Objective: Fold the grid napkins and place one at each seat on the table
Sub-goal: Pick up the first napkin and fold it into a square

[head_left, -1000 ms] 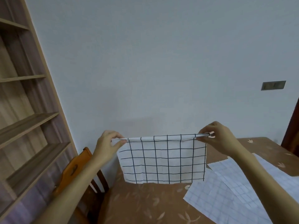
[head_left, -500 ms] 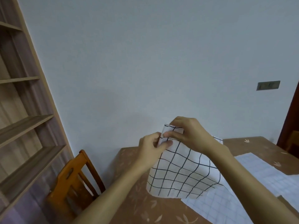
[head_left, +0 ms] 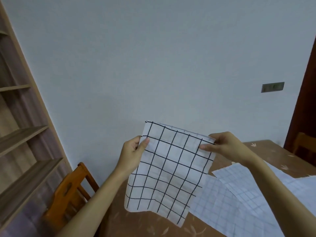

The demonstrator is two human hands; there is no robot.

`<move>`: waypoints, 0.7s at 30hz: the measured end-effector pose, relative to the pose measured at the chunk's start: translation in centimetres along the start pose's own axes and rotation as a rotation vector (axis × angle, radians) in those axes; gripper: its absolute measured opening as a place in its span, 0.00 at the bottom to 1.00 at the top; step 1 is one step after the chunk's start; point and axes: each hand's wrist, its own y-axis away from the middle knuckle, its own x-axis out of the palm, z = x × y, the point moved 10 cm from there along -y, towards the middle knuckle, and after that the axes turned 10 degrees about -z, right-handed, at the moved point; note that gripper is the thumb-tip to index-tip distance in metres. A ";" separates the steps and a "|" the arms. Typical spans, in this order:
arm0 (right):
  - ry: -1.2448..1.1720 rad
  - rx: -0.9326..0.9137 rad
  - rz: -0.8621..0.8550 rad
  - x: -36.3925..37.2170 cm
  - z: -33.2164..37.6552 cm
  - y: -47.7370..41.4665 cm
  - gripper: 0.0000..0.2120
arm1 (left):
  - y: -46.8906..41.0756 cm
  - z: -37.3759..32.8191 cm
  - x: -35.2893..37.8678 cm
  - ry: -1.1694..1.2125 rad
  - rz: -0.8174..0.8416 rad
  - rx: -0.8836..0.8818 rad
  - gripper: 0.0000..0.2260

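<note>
A white napkin with a black grid (head_left: 169,170) hangs folded in the air above the brown table (head_left: 266,151). My left hand (head_left: 132,153) pinches its upper left edge between thumb and fingers. My right hand (head_left: 222,145) pinches its upper right corner. The napkin tilts, its left top corner higher, and its lower edge hangs close above the table. Two more napkins with a faint grid (head_left: 242,199) lie flat and unfolded on the table at the right, overlapping each other.
An orange wooden chair (head_left: 71,190) stands at the table's left side. Wooden shelves (head_left: 22,137) run along the left wall. Another chair (head_left: 306,142) shows at the far right by a dark door frame. A switch plate (head_left: 272,87) is on the wall.
My hands came together, folding the wide strip in half, then moved apart again. The napkin now hangs narrower and longer, held at its two upper corners.
</note>
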 end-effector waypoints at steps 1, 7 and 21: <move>-0.025 -0.010 -0.023 -0.1 0.1 0.0 0.19 | 0.0 0.0 -0.2 -0.016 0.000 0.005 0.31; -0.079 -0.055 -0.165 -1.2 1.5 0.1 0.29 | 0.6 -1.0 0.0 -0.037 0.018 0.002 0.24; -0.302 0.060 -0.022 1.0 0.0 2.3 0.07 | 0.1 0.4 0.3 0.182 -0.010 -0.184 0.19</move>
